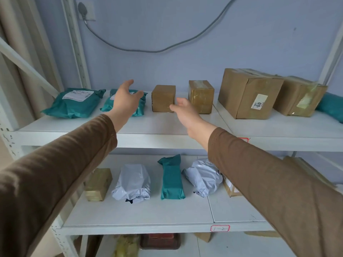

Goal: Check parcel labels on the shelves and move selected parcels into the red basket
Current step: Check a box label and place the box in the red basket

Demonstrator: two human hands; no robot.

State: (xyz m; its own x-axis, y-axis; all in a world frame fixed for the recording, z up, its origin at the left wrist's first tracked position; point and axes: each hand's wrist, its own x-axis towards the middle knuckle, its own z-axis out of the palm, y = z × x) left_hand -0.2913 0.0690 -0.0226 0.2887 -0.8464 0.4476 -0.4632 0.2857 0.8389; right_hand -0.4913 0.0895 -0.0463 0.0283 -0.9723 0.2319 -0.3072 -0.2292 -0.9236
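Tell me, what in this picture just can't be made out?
All in the head view:
- Label print on the left teal bag: too small to read.
- Second teal bag: mostly hidden behind the left hand.
- Box on the lower shelf: mostly covered by the right sleeve.
- Teal parcel at the far right: cut off by the frame edge.
- Items on the bottom shelf: blurred, partly cut off.
- Red basket: not in view.

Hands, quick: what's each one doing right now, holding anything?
Left hand: open, fingers spread, holding nothing, over the teal bag.
Right hand: open, holding nothing, beside the small brown box.
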